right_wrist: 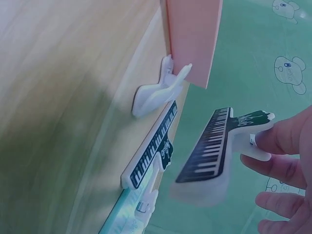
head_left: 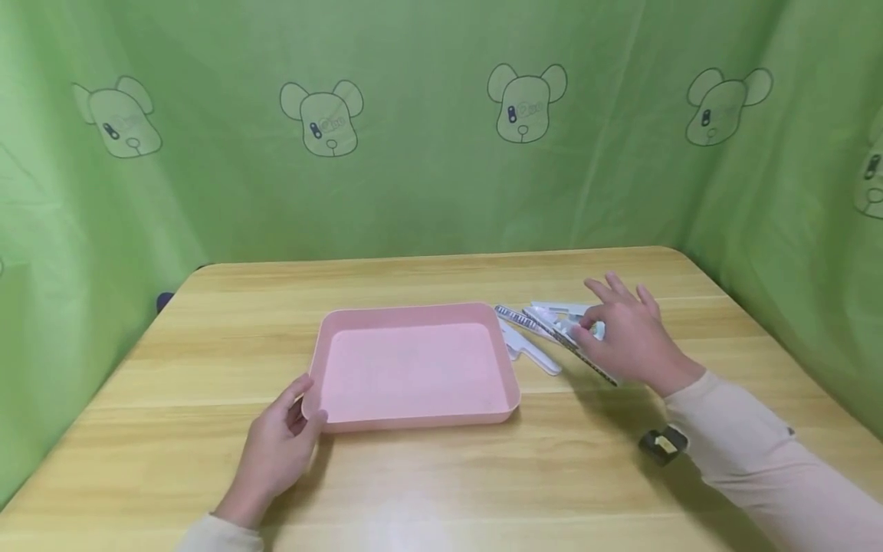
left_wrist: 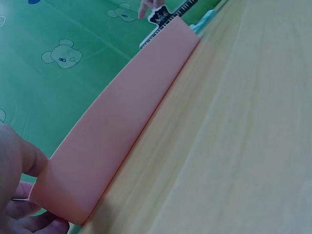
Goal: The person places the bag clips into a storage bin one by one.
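My left hand (head_left: pixel 276 448) holds the near-left corner of a shallow pink tray (head_left: pixel 414 422), which sits on the table. Between thumb and forefinger, my right hand (head_left: pixel 631 341) pinches a piano-keyboard-patterned clip (right_wrist: pixel 209 146) by its black-and-white handle. In the right wrist view this clip is off the table, its long keyed edge tilted. Below it lie another keyboard clip (right_wrist: pixel 153 141), a pale blue clip (right_wrist: pixel 122 209) and a white clip (right_wrist: pixel 158 95) beside the tray's wall. The right hand partly hides the pile in the head view.
The wooden table (head_left: pixel 428 491) reaches back to a green curtain (head_left: pixel 428 199) printed with bear heads, which also hangs along both sides. A small black device (head_left: pixel 662 445) hangs under the right wrist.
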### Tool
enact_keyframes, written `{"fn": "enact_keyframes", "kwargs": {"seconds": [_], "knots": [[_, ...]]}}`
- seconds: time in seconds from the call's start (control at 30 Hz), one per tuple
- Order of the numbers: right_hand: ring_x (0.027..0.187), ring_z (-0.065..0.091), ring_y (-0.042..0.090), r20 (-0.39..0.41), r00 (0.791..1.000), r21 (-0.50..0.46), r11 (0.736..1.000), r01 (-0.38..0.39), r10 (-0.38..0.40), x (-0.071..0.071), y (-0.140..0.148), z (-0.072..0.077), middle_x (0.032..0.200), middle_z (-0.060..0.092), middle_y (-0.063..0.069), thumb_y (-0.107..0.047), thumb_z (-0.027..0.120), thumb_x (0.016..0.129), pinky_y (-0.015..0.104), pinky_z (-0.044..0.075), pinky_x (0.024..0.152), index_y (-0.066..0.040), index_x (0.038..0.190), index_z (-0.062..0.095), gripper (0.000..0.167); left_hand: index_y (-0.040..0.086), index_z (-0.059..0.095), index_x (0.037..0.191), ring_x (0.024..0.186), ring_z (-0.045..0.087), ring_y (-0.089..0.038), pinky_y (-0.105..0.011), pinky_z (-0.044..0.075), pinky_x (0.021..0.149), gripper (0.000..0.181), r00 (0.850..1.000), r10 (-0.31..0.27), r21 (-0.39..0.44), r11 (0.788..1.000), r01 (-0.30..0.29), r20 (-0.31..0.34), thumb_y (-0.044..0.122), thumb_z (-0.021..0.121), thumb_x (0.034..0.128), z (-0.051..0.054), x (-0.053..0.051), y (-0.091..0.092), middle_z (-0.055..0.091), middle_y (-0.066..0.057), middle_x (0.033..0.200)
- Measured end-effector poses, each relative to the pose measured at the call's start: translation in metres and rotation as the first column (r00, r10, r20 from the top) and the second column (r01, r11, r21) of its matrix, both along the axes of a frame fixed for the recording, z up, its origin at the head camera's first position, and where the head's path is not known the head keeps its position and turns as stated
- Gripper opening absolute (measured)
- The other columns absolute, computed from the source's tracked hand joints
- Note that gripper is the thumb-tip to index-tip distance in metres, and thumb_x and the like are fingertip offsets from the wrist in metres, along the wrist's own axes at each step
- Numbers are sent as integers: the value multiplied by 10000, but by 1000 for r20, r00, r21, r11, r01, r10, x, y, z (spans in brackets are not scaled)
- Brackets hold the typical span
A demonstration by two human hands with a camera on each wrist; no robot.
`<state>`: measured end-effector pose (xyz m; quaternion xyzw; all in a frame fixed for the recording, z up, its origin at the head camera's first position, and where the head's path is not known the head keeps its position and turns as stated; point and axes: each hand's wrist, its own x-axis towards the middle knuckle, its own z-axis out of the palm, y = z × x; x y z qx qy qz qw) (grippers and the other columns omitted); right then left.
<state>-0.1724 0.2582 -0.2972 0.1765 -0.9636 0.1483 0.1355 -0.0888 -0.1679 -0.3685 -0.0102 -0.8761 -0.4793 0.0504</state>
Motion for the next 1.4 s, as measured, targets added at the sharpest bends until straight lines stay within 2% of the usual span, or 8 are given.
{"fn": "enact_keyframes", "kwargs": {"seconds": [0.33,0.67,0.8,1.4], "knots": [[1361,219,550,-1,1000,-6,1000,-12,12,0,-9,5,1422,408,321,-186,666,860,742,38,1091,-123,696,702,179,-68,342,1455,1272,469,-377,-346,442,1016,587,999,-4,-24,1000,4,35,95,587,947,6,1,-1,369,-281,1459],[1357,229,550,-15,999,-19,999,-37,37,-1,-18,8,1415,419,319,-172,645,863,750,50,1085,-105,702,707,185,-54,320,1471,1254,481,-390,-396,441,1020,621,998,-6,-20,1000,7,58,124,604,948,6,1,-2,371,-284,1452],[1366,221,541,-9,999,-32,999,-40,40,-2,-22,9,1413,418,324,-173,646,862,750,51,1085,-97,706,709,185,-45,316,1475,1258,484,-375,-373,443,1018,617,998,1,-26,1000,1,69,122,593,950,6,1,-2,377,-279,1450],[1389,192,517,0,999,-74,996,-40,40,-3,-40,14,1432,420,288,-184,653,860,724,41,1107,-107,691,689,189,-53,311,1474,1242,501,-384,-387,455,1011,617,999,3,-33,999,-2,52,119,590,951,3,1,-2,404,-294,1423]]}}
